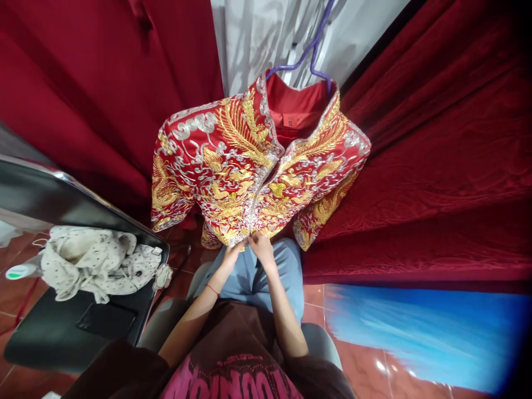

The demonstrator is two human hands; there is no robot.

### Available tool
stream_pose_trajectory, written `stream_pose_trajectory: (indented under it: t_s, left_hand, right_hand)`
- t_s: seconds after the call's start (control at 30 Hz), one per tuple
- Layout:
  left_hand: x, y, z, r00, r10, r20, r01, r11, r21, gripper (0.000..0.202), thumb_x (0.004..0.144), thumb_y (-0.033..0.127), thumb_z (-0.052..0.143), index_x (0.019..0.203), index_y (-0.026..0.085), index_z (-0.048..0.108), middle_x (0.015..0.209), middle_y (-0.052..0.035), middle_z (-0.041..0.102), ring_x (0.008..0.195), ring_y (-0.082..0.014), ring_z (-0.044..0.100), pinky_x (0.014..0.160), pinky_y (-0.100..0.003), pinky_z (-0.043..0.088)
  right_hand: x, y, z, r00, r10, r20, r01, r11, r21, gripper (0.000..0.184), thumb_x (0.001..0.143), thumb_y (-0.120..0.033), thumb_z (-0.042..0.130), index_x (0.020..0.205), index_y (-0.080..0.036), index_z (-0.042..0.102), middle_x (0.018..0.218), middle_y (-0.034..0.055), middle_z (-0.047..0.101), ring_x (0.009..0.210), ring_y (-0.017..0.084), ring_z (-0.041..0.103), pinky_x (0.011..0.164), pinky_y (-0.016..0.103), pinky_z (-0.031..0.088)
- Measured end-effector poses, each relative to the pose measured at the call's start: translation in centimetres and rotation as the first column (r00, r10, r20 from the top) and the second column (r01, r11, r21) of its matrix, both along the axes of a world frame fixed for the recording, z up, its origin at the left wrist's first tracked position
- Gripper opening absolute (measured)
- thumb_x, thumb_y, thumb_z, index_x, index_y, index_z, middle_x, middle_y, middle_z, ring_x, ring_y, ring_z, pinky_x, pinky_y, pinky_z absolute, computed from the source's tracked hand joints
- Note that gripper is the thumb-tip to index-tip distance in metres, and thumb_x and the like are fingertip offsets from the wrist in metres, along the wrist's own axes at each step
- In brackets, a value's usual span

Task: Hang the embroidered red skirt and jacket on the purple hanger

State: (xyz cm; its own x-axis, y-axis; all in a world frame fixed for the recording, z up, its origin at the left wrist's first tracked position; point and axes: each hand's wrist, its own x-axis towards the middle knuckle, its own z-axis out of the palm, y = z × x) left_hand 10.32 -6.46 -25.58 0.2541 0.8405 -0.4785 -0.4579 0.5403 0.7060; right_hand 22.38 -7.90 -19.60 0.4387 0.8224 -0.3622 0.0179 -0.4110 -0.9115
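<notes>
A red jacket [233,166] with dense gold and silver embroidery hangs before me on a purple hanger [318,39]. Its stand collar is open at the neck, showing a red lining and a small label [290,120] marked S. Down the front the two edges meet lower on the chest. At the bottom hem, my left hand [233,254] is closed on the jacket's edge. Right beside it, my right hand [261,246] pinches the same hem where the front edges come together. Whatever fastening lies between the fingertips is too small to make out.
Red curtains [432,166] hang on both sides, with white cloth [253,39] behind the hanger. At left, a black chair [37,332] carries a spotted white cloth bag [91,260], a bottle [20,271] and a dark phone [106,320]. A blue panel [436,327] lies at right.
</notes>
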Motion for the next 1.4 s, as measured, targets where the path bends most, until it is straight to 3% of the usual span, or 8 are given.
stream_pose_trajectory:
  t_s: [0.27, 0.47, 0.73, 0.87, 0.93, 1.03, 1.13, 1.4]
  left_hand:
    - [-1.4, 0.5, 1.1, 0.997, 0.023, -0.079, -0.018, 0.998, 0.065, 0.04, 0.066, 0.018, 0.083, 0.104, 0.017, 0.075, 0.112, -0.0068, 0.075, 0.112, -0.0243, 0.066, 0.108, -0.037, 0.043]
    - [-1.4, 0.5, 0.4, 0.984, -0.043, -0.17, 0.057, 0.995, 0.083, 0.039, 0.067, 0.022, 0.084, 0.105, 0.021, 0.074, 0.113, -0.0056, 0.074, 0.111, -0.0235, 0.067, 0.103, -0.033, 0.047]
    - [-3.5, 1.2, 4.3, 0.864, -0.441, -0.241, 0.439, 0.896, -0.063, 0.031, 0.073, 0.043, 0.08, 0.064, 0.014, 0.072, 0.051, -0.0096, 0.064, 0.057, -0.0259, 0.065, 0.064, -0.034, 0.047]
    - [-2.3, 3.8, 9.7, 0.868, -0.172, -0.466, 0.324, 0.907, 0.27, 0.017, 0.068, 0.025, 0.084, 0.076, 0.02, 0.07, 0.077, -0.0043, 0.07, 0.082, -0.021, 0.066, 0.079, -0.025, 0.044]
    - [-1.3, 5.2, 12.2, 0.675, 0.046, -0.736, 0.434, 0.783, 0.447, 0.013, 0.076, 0.024, 0.077, 0.085, 0.022, 0.068, 0.088, -0.0035, 0.071, 0.091, -0.0212, 0.065, 0.083, -0.026, 0.043]
    - [0.0, 6.4, 14.3, 0.358, 0.186, -0.915, 0.668, 0.633, 0.39, 0.006, 0.087, 0.02, 0.061, 0.092, 0.022, 0.065, 0.09, -0.0047, 0.071, 0.088, -0.0219, 0.067, 0.076, -0.027, 0.043]
    - [0.5, 6.4, 14.4, 0.257, 0.221, -0.941, 0.736, 0.585, 0.339, 0.011, 0.092, 0.022, 0.056, 0.1, 0.02, 0.064, 0.093, -0.0074, 0.073, 0.088, -0.0224, 0.069, 0.072, -0.027, 0.043]
    - [0.5, 5.8, 13.1, 0.288, 0.288, -0.914, 0.731, 0.55, 0.403, 0.021, 0.097, 0.031, 0.051, 0.11, 0.019, 0.062, 0.106, -0.0103, 0.074, 0.097, -0.0244, 0.071, 0.076, -0.029, 0.046]
  right_hand:
    - [-0.8, 1.2, 0.5, 0.962, 0.048, -0.267, -0.052, 0.999, -0.007, 0.018, 0.072, -0.022, 0.062, 0.055, -0.02, 0.056, 0.05, -0.0008, 0.055, 0.043, 0.01, 0.043, 0.047, 0.026, 0.033]
    - [0.0, 3.6, 4.4, 0.945, -0.021, -0.326, 0.067, 0.989, 0.131, 0.014, 0.075, -0.027, 0.059, 0.063, -0.019, 0.059, 0.049, -0.0046, 0.05, 0.042, 0.008, 0.041, 0.046, 0.023, 0.032]
    - [0.6, 5.5, 9.3, 0.959, 0.018, -0.284, 0.064, 0.959, 0.275, 0.012, 0.072, -0.028, 0.067, 0.069, -0.018, 0.064, 0.058, -0.0028, 0.061, 0.045, 0.008, 0.048, 0.048, 0.022, 0.035]
    - [-0.6, 4.1, 8.6, 0.956, 0.012, -0.294, 0.067, 0.964, 0.259, 0.016, 0.066, -0.033, 0.069, 0.065, -0.018, 0.064, 0.053, -0.0036, 0.059, 0.043, 0.008, 0.047, 0.046, 0.023, 0.034]
    - [-1.2, 3.6, 8.4, 0.953, 0.002, -0.304, 0.082, 0.961, 0.265, 0.019, 0.065, -0.036, 0.07, 0.064, -0.018, 0.064, 0.049, -0.0047, 0.056, 0.042, 0.008, 0.045, 0.046, 0.023, 0.033]
    - [-1.9, 3.2, 8.8, 0.948, -0.024, -0.317, 0.122, 0.949, 0.29, 0.021, 0.065, -0.038, 0.07, 0.062, -0.019, 0.063, 0.047, -0.006, 0.052, 0.041, 0.007, 0.042, 0.045, 0.023, 0.032]
    - [-1.9, 3.3, 9.9, 0.942, -0.047, -0.333, 0.159, 0.935, 0.318, 0.02, 0.065, -0.038, 0.069, 0.062, -0.019, 0.064, 0.047, -0.0064, 0.05, 0.04, 0.007, 0.039, 0.044, 0.023, 0.03]
    - [-1.7, 5.2, 15.6, 0.939, -0.071, -0.336, 0.232, 0.852, 0.469, 0.017, 0.07, -0.035, 0.067, 0.07, -0.018, 0.067, 0.056, -0.005, 0.057, 0.041, 0.005, 0.038, 0.046, 0.023, 0.032]
